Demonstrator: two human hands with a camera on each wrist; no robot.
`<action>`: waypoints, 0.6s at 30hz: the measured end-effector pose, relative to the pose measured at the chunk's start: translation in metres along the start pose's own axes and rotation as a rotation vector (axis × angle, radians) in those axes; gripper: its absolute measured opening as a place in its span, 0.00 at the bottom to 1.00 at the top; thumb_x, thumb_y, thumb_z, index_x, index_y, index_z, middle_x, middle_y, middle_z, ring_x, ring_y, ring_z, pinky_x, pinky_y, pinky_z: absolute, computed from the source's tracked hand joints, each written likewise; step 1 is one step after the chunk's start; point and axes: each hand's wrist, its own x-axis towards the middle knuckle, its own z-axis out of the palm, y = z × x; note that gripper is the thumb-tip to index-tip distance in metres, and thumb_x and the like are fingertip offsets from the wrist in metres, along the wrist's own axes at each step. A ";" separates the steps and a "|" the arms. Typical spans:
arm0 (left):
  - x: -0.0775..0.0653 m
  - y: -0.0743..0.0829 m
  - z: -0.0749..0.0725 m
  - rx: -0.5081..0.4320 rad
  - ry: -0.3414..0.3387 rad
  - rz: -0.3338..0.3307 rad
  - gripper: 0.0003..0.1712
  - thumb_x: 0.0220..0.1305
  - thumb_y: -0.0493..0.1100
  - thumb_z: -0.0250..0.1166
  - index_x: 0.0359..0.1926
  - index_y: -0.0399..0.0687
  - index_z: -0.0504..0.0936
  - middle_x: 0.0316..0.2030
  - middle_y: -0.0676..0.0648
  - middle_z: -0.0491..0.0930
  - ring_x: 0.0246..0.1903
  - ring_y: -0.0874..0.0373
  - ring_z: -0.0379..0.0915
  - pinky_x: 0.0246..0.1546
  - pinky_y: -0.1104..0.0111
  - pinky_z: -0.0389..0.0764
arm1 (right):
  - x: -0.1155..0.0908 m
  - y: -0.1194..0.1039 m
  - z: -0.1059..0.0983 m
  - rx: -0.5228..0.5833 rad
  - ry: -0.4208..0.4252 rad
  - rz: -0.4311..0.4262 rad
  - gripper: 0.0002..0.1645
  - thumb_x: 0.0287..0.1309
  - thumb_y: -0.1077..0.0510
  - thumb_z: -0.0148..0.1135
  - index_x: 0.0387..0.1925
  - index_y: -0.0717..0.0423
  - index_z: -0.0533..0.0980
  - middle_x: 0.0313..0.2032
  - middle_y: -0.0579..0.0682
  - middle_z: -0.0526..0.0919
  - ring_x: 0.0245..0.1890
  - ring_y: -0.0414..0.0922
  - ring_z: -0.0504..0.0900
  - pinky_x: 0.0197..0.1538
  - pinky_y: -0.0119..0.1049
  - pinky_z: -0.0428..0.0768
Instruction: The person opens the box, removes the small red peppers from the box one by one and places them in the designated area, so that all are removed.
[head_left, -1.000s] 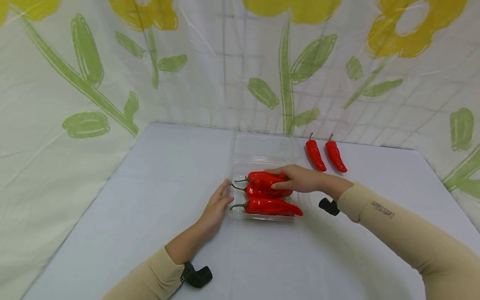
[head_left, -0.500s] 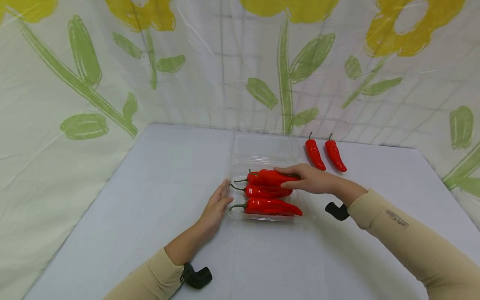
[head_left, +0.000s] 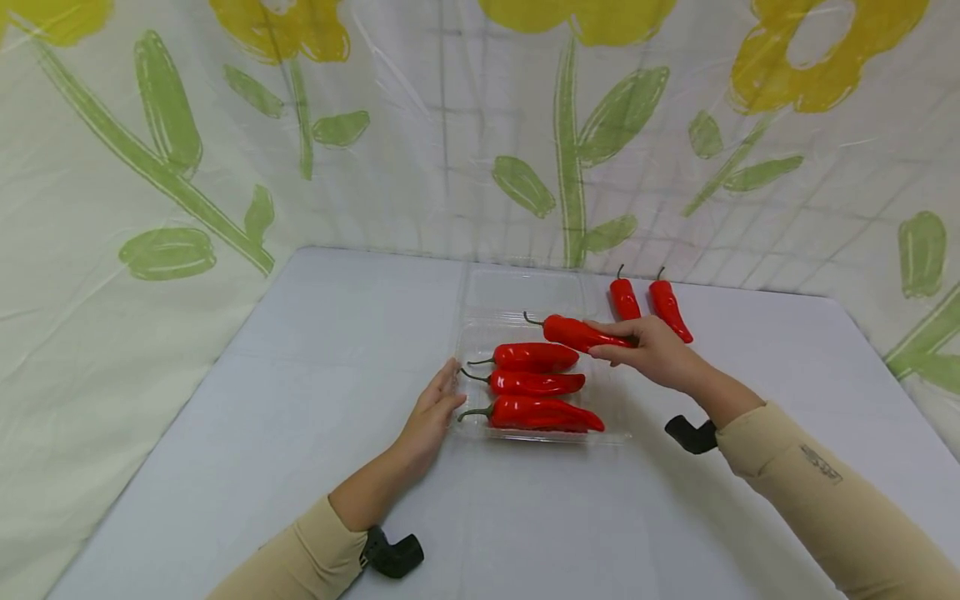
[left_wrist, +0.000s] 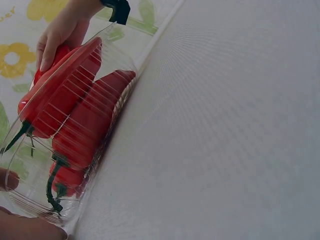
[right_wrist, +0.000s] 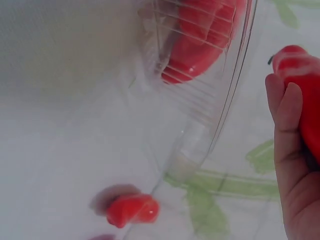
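Note:
My right hand (head_left: 656, 354) grips a red chili pepper (head_left: 570, 331) by its tapered end, green stem pointing left, above the back right part of a clear plastic container (head_left: 609, 408). In the right wrist view the held pepper (right_wrist: 310, 100) lies along the fingers. Three other red peppers (head_left: 536, 383) lie in the container side by side, stems to the left. My left hand (head_left: 427, 417) rests with straight, spread fingers against the container's left side. Through the clear wall (left_wrist: 75, 110), the left wrist view shows the peppers and their stems.
The container's open lid (head_left: 525, 292) lies flat behind it. Two more red peppers (head_left: 670, 310) lie on the white table (head_left: 337, 333) at the back right, one partly hidden by my right hand. A flower-patterned curtain (head_left: 420, 125) stands behind the table's far edge.
My right hand has lifted the pepper off the others in the container and moved it back and to the right. The left hand and the container have stayed put.

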 end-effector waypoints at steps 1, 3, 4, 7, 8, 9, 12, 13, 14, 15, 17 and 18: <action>0.000 0.000 0.000 0.001 -0.002 0.004 0.35 0.66 0.34 0.42 0.72 0.40 0.43 0.73 0.42 0.42 0.73 0.48 0.33 0.71 0.53 0.43 | -0.001 0.001 -0.001 0.003 0.016 0.012 0.31 0.56 0.48 0.62 0.61 0.52 0.70 0.38 0.58 0.84 0.34 0.51 0.79 0.34 0.33 0.78; 0.000 0.000 0.000 0.002 -0.003 0.004 0.35 0.66 0.34 0.43 0.72 0.40 0.43 0.73 0.42 0.42 0.73 0.48 0.34 0.71 0.53 0.43 | -0.004 0.004 -0.002 0.009 0.046 0.033 0.32 0.56 0.47 0.62 0.61 0.52 0.70 0.38 0.59 0.84 0.34 0.51 0.78 0.34 0.33 0.77; 0.000 0.000 0.001 0.001 -0.002 0.002 0.35 0.66 0.34 0.43 0.72 0.40 0.43 0.73 0.42 0.42 0.73 0.48 0.34 0.71 0.53 0.44 | -0.005 0.006 -0.003 0.019 0.059 0.043 0.32 0.56 0.47 0.62 0.61 0.53 0.70 0.38 0.59 0.84 0.35 0.51 0.79 0.35 0.34 0.77; 0.000 0.000 0.001 0.000 -0.005 0.010 0.35 0.66 0.34 0.43 0.72 0.39 0.43 0.73 0.41 0.42 0.73 0.47 0.33 0.71 0.52 0.43 | -0.008 0.011 -0.004 0.062 0.104 0.067 0.32 0.56 0.46 0.62 0.60 0.55 0.71 0.39 0.61 0.84 0.36 0.54 0.81 0.40 0.36 0.78; 0.000 0.000 0.001 -0.001 -0.003 0.007 0.35 0.66 0.34 0.43 0.72 0.40 0.43 0.73 0.42 0.42 0.73 0.48 0.33 0.71 0.52 0.43 | -0.009 0.013 -0.004 0.075 0.121 0.072 0.32 0.56 0.46 0.61 0.59 0.56 0.72 0.39 0.62 0.84 0.37 0.54 0.82 0.41 0.37 0.78; 0.000 0.000 0.001 -0.001 0.001 0.003 0.35 0.66 0.34 0.43 0.72 0.40 0.43 0.73 0.43 0.42 0.73 0.49 0.34 0.71 0.53 0.43 | -0.010 0.015 -0.004 0.088 0.135 0.078 0.31 0.56 0.46 0.61 0.58 0.57 0.72 0.39 0.63 0.84 0.37 0.55 0.83 0.43 0.38 0.79; 0.000 0.000 0.001 0.006 0.002 0.006 0.35 0.66 0.34 0.43 0.72 0.40 0.43 0.73 0.43 0.42 0.73 0.48 0.33 0.71 0.52 0.43 | -0.012 0.021 -0.004 0.106 0.176 0.097 0.31 0.57 0.45 0.61 0.57 0.59 0.73 0.40 0.63 0.84 0.39 0.55 0.83 0.44 0.38 0.79; 0.000 0.000 0.001 0.007 0.005 0.000 0.35 0.66 0.35 0.43 0.72 0.41 0.43 0.73 0.43 0.42 0.73 0.49 0.34 0.71 0.53 0.43 | -0.012 0.023 -0.005 0.107 0.186 0.105 0.32 0.57 0.44 0.60 0.57 0.60 0.73 0.40 0.63 0.84 0.39 0.54 0.83 0.43 0.37 0.79; 0.000 0.000 0.000 0.011 0.005 -0.003 0.35 0.66 0.35 0.43 0.73 0.41 0.43 0.73 0.43 0.42 0.73 0.49 0.34 0.71 0.53 0.43 | -0.012 0.025 -0.005 0.107 0.195 0.113 0.33 0.56 0.43 0.60 0.57 0.60 0.73 0.41 0.62 0.84 0.40 0.53 0.83 0.43 0.36 0.79; 0.000 0.001 0.000 0.014 0.005 -0.006 0.35 0.66 0.35 0.43 0.73 0.41 0.43 0.73 0.43 0.42 0.73 0.49 0.34 0.71 0.53 0.43 | -0.012 0.027 -0.006 0.108 0.203 0.122 0.34 0.56 0.43 0.60 0.58 0.60 0.73 0.41 0.62 0.84 0.41 0.52 0.83 0.43 0.35 0.79; 0.000 0.001 0.000 0.019 0.005 -0.007 0.35 0.67 0.35 0.43 0.73 0.41 0.43 0.74 0.43 0.42 0.73 0.49 0.34 0.71 0.52 0.43 | -0.013 0.030 -0.007 0.115 0.227 0.136 0.35 0.57 0.42 0.59 0.59 0.59 0.71 0.41 0.61 0.84 0.42 0.51 0.81 0.41 0.31 0.78; 0.000 0.002 0.000 0.019 0.006 -0.007 0.35 0.67 0.35 0.43 0.73 0.41 0.43 0.73 0.43 0.42 0.73 0.49 0.34 0.71 0.52 0.43 | -0.013 0.031 -0.007 0.129 0.247 0.145 0.36 0.57 0.41 0.59 0.60 0.59 0.70 0.42 0.61 0.84 0.44 0.50 0.80 0.41 0.28 0.78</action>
